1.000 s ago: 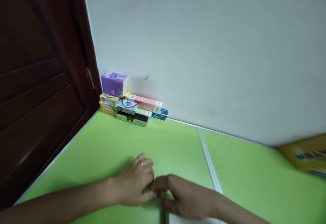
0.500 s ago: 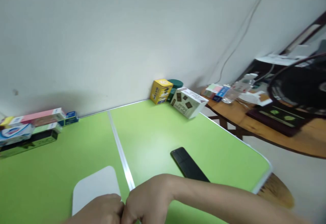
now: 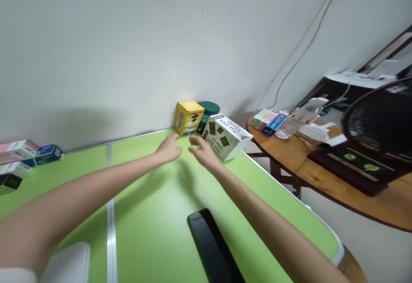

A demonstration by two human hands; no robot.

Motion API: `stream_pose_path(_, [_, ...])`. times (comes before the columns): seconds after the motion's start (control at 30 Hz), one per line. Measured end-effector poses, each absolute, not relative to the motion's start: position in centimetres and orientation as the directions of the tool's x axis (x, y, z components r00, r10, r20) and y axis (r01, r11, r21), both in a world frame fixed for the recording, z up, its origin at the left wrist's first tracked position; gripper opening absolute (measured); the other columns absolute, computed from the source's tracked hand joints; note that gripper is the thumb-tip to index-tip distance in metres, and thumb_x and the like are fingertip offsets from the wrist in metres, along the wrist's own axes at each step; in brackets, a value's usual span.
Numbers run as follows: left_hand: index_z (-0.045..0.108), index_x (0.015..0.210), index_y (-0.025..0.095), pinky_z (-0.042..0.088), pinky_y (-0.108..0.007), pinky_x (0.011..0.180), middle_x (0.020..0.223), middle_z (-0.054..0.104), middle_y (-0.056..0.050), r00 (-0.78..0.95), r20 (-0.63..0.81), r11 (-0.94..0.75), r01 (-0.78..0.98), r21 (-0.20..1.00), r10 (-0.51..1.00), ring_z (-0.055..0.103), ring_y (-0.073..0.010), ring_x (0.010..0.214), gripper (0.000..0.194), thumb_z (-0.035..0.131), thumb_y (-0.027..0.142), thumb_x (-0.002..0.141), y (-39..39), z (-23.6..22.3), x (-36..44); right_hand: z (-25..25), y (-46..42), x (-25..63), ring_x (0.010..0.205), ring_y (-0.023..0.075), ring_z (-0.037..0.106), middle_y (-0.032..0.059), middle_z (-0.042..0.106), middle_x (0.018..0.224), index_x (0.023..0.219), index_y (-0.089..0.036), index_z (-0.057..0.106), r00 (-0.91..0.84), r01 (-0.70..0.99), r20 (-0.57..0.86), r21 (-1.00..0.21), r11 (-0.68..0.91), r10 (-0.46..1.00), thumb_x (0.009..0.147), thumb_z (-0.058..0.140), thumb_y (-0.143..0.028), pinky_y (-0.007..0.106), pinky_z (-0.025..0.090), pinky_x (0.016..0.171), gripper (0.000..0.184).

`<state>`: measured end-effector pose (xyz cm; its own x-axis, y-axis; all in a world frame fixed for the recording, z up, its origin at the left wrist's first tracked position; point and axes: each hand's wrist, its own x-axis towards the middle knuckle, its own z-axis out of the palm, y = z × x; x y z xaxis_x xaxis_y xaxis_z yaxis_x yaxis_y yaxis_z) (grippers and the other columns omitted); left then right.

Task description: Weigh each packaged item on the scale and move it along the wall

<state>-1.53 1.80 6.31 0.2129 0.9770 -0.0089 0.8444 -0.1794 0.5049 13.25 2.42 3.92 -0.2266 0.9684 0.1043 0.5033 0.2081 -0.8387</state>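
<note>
Both of my arms reach over the green table [image 3: 151,223] toward its far edge. My left hand [image 3: 169,149] is open just in front of a yellow box [image 3: 188,120], fingers apart and nothing in them. Beside it, my right hand [image 3: 203,152] is open too, near the front right of the yellow box and left of a pale "Super Meal" box [image 3: 222,139]. Whether a fingertip touches either box I cannot tell. Behind these boxes stands a dark green round container [image 3: 209,109], partly hidden.
A black phone [image 3: 214,246] lies between my arms. At lower left, a white flat object [image 3: 69,263] is partly under my left arm. Small cartons [image 3: 48,154] line the wall. A wooden table [image 3: 296,158] at right holds a clear plastic bottle [image 3: 302,118] and a fan [image 3: 380,113].
My hands, together at the table's near side before, have parted and stretched forward to the yellow box. The view has swung right. The boxes stand where they were.
</note>
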Motion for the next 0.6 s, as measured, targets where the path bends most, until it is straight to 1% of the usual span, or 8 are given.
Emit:
stream_pose_path(0.03, [0.037, 0.137, 0.011, 0.038, -0.036, 0.103, 0.144, 0.041, -0.017, 0.213, 0.05, -0.209, 0.845, 0.492, 0.976, 0.043, -0.0254, 0.129, 0.059, 0.047, 0.01, 0.079, 3.6, 6.9, -0.7, 4.3, 4.5, 13.5, 0.128, 0.0312, 0.041, 0.0185, 0.05, 0.133, 0.124, -0.013, 0.047, -0.153, 0.534, 0.176, -0.813, 0.231, 0.972, 0.073, 0.046, -0.016, 0.053, 0.031, 0.106, 0.051])
stream_pose_path(0.1, [0.023, 0.144, 0.011, 0.025, -0.034, 0.113, 0.154, 0.023, -0.014, 0.235, 0.143, -0.275, 0.851, 0.448, 0.961, 0.025, -0.023, 0.14, 0.07, 0.048, 0.007, 0.078, 6.9, 7.9, 0.8, 4.9, 8.2, 14.0, 0.138, 0.0327, 0.023, 0.0202, 0.038, 0.143, 0.129, -0.009, 0.042, -0.074, 0.578, 0.28, -0.77, 0.27, 0.957, 0.069, 0.046, -0.012, 0.056, 0.017, 0.112, 0.06])
stream_pose_path(0.13, [0.021, 0.145, 0.01, 0.021, -0.034, 0.115, 0.155, 0.019, -0.013, 0.248, 0.173, -0.299, 0.861, 0.412, 0.953, 0.02, -0.0229, 0.142, 0.073, 0.048, 0.006, 0.078, 8.3, 8.2, 1.4, 5.1, 9.7, 14.1, 0.14, 0.0329, 0.017, 0.0209, 0.033, 0.145, 0.13, -0.007, 0.042, -0.059, 0.6, 0.319, -0.746, 0.289, 0.946, 0.067, 0.047, -0.01, 0.056, 0.012, 0.113, 0.063])
stream_pose_path(0.2, [0.02, 0.144, 0.007, 0.021, -0.036, 0.115, 0.155, 0.018, -0.015, 0.265, 0.2, -0.32, 0.886, 0.336, 0.943, 0.016, -0.0256, 0.143, 0.073, 0.05, 0.007, 0.077, 10.7, 8.3, 2.3, 5.2, 12.2, 14.4, 0.141, 0.0343, 0.011, 0.0222, 0.03, 0.147, 0.13, -0.004, 0.042, -0.069, 0.676, 0.398, -0.656, 0.336, 0.915, 0.064, 0.047, -0.007, 0.056, 0.009, 0.113, 0.066])
stream_pose_path(0.3, [0.025, 0.142, 0.007, 0.028, -0.043, 0.112, 0.153, 0.024, -0.017, 0.283, 0.19, -0.327, 0.905, 0.272, 0.94, 0.019, -0.0294, 0.141, 0.07, 0.05, 0.007, 0.077, 13.0, 7.3, 2.9, 4.4, 14.7, 14.9, 0.139, 0.038, 0.015, 0.0214, 0.035, 0.145, 0.128, -0.006, 0.046, -0.136, 0.812, 0.502, -0.438, 0.387, 0.854, 0.061, 0.049, -0.004, 0.06, 0.015, 0.11, 0.067])
stream_pose_path(0.37, [0.027, 0.141, 0.009, 0.03, -0.043, 0.11, 0.152, 0.025, -0.016, 0.298, 0.197, -0.343, 0.904, 0.256, 0.934, 0.025, -0.0285, 0.139, 0.066, 0.047, 0.005, 0.078, 13.6, 6.2, 2.9, 3.5, 15.6, 15.1, 0.138, 0.0385, 0.019, 0.0194, 0.039, 0.141, 0.125, -0.009, 0.049, -0.165, 0.853, 0.533, -0.345, 0.392, 0.83, 0.061, 0.049, -0.004, 0.059, 0.019, 0.108, 0.064])
stream_pose_path(0.5, [0.036, 0.134, 0.009, 0.032, -0.04, 0.108, 0.149, 0.031, -0.015, 0.311, 0.316, -0.375, 0.912, 0.167, 0.896, 0.035, -0.0284, 0.133, 0.054, 0.04, 0.004, 0.08, 13.1, 4.6, 2.9, 2.3, 15.8, 15.7, 0.131, 0.0353, 0.03, 0.0173, 0.044, 0.131, 0.117, -0.015, 0.054, -0.122, 0.867, 0.585, -0.331, 0.373, 0.802, 0.066, 0.048, -0.005, 0.053, 0.029, 0.106, 0.053])
stream_pose_path(0.6, [0.046, 0.123, 0.009, 0.029, -0.04, 0.109, 0.142, 0.038, -0.015, 0.358, 0.387, -0.426, 0.899, 0.104, 0.85, 0.03, -0.0314, 0.135, 0.043, 0.044, 0.007, 0.081, 12.3, 4.4, 3.2, 2.1, 15.0, 16.4, 0.117, 0.031, 0.045, 0.0173, 0.044, 0.123, 0.11, -0.016, 0.055, -0.071, 0.848, 0.592, -0.388, 0.361, 0.803, 0.069, 0.047, -0.008, 0.045, 0.039, 0.099, 0.043])
